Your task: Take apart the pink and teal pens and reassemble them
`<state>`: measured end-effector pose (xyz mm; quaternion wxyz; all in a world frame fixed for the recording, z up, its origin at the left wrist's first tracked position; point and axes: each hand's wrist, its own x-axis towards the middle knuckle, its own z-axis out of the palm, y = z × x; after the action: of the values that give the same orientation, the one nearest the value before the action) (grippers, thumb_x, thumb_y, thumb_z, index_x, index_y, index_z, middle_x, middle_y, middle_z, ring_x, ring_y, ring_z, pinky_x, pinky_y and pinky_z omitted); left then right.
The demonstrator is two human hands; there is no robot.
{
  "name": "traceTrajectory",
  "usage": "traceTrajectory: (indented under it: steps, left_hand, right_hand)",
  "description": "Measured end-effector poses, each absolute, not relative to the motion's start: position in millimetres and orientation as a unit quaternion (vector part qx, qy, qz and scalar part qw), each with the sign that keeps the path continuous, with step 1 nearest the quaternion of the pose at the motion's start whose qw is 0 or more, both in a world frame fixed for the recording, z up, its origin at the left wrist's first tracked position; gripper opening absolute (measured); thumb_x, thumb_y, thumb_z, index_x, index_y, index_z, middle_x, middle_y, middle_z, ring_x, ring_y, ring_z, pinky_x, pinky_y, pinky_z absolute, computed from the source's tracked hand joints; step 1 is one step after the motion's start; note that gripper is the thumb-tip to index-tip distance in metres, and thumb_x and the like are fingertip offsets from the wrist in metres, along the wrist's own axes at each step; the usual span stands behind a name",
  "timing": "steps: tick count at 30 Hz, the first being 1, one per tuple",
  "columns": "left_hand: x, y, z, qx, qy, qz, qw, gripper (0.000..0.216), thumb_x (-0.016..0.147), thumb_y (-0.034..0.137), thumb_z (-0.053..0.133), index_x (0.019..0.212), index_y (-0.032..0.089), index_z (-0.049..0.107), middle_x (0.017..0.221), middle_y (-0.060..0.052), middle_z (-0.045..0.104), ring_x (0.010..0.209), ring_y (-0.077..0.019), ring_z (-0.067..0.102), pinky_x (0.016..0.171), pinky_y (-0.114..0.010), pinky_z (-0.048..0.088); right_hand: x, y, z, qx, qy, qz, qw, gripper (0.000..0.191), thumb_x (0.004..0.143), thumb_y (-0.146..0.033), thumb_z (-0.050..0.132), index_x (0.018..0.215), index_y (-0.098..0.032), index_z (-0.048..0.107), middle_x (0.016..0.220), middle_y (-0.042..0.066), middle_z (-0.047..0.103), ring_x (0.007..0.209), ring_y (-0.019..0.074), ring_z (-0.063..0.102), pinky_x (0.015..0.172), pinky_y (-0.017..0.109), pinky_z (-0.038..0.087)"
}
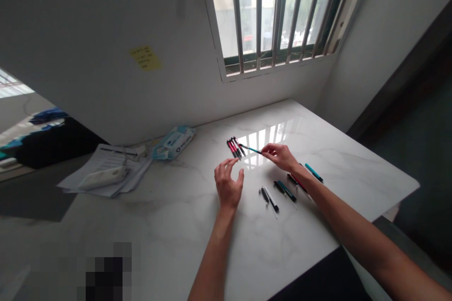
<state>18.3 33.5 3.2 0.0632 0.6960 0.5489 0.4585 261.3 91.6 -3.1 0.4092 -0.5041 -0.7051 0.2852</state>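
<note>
My right hand [278, 156] pinches one end of a teal and black pen [252, 149], whose far tip points left toward a row of red, black and white pens [234, 147]. Just below that row, my left hand [229, 182] hovers with thumb and fingers apart, holding nothing; a fingertip comes close to the pens' lower ends. Nearer to me lie taken-apart pen pieces: a white and black barrel [271, 198], a teal and black barrel [286, 191] and a red piece [295, 180] partly covered by my right forearm. Thin refills lie beside them.
A teal pen barrel [313, 172] lies beyond my right forearm. To the left are a blue wipes pack [174, 142], papers [106, 164] and a white power strip-like object [103, 178]. The marbled table [169, 225] meets a wall below a barred window [275, 19].
</note>
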Motion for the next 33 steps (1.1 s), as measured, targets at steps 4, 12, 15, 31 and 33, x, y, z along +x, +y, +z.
traceTrajectory:
  steps: [4, 12, 15, 31, 33]
  left_hand:
    - [14.5, 37.6, -6.4, 0.687, 0.560, 0.454, 0.093, 0.030, 0.090, 0.015, 0.064, 0.117, 0.027, 0.071, 0.120, -0.007, 0.069, 0.117, -0.0282, 0.061, 0.109, -0.045, 0.046]
    - [8.7, 42.9, -19.3, 0.665, 0.575, 0.462, 0.120, 0.035, 0.088, 0.012, 0.062, 0.118, 0.027, 0.071, 0.118, -0.007, 0.070, 0.115, -0.0289, 0.061, 0.107, -0.047, 0.047]
    - [6.7, 43.6, -20.3, 0.656, 0.582, 0.465, 0.121, 0.039, 0.086, 0.010, 0.061, 0.119, 0.026, 0.070, 0.118, -0.007, 0.071, 0.114, -0.0291, 0.062, 0.107, -0.047, 0.048]
    - [9.1, 43.6, -20.1, 0.660, 0.570, 0.472, 0.130, 0.036, 0.085, 0.008, 0.060, 0.114, 0.026, 0.072, 0.115, -0.007, 0.072, 0.113, -0.0282, 0.063, 0.107, -0.046, 0.048]
    - [10.3, 43.1, -20.0, 0.660, 0.571, 0.470, 0.134, 0.035, 0.086, 0.009, 0.060, 0.114, 0.026, 0.072, 0.116, -0.007, 0.072, 0.114, -0.0282, 0.063, 0.107, -0.046, 0.048]
  right_hand:
    - [262.2, 108.2, -12.8, -0.620, -0.650, 0.236, 0.369, 0.016, 0.093, -0.031, 0.066, 0.099, -0.020, 0.077, 0.095, 0.006, 0.080, 0.084, 0.0189, 0.073, 0.080, 0.029, 0.056]
    - [222.0, 142.5, -12.7, -0.638, -0.682, 0.221, 0.282, 0.022, 0.090, -0.024, 0.070, 0.109, -0.017, 0.079, 0.094, 0.009, 0.081, 0.082, 0.0204, 0.074, 0.077, 0.028, 0.054]
    - [204.1, 150.4, -7.4, -0.635, -0.689, 0.224, 0.267, 0.025, 0.092, -0.024, 0.069, 0.112, -0.014, 0.079, 0.098, 0.012, 0.081, 0.081, 0.0202, 0.074, 0.074, 0.027, 0.053]
    - [208.5, 104.5, 11.4, -0.563, -0.739, 0.248, 0.276, 0.030, 0.093, -0.022, 0.064, 0.122, -0.021, 0.074, 0.102, 0.006, 0.079, 0.087, 0.0171, 0.073, 0.081, 0.027, 0.054]
    - [221.4, 77.7, 15.7, -0.483, -0.776, 0.265, 0.307, 0.038, 0.091, -0.019, 0.065, 0.127, -0.023, 0.071, 0.104, 0.005, 0.078, 0.096, 0.0191, 0.071, 0.086, 0.031, 0.054]
